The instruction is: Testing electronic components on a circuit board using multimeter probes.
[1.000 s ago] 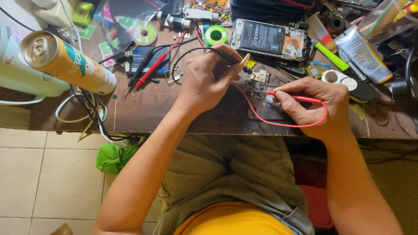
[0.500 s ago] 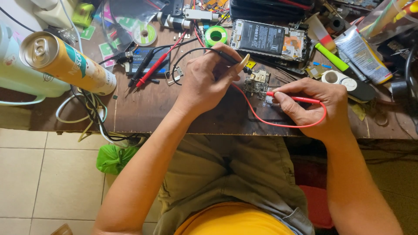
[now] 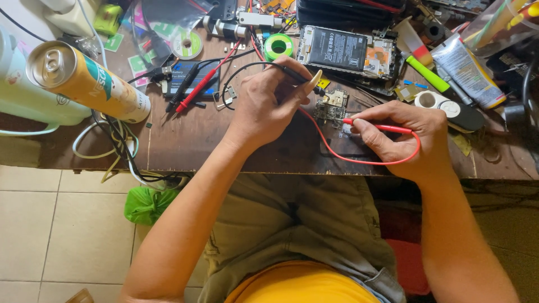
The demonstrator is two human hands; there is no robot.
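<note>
The wooden table [image 3: 185,146] looks dark, worn and matt, scuffed along its edge. The can [image 3: 84,81] is glossy metal with a bright silvery top. The red probe [image 3: 376,127] in the right hand [image 3: 404,140] is shiny plastic, its lead smooth rubbery cord; the black probe [image 3: 297,76] in the left hand [image 3: 269,104] looks matt. The small circuit board [image 3: 331,106] glints with bare metal. Floor tiles [image 3: 62,224] are pale, smooth, faintly sheened.

A dark wooden counter [image 3: 185,140] carries a yellow can [image 3: 90,84] at far left, an opened phone [image 3: 345,51] far centre, a small circuit board [image 3: 332,108] mid-counter.
</note>
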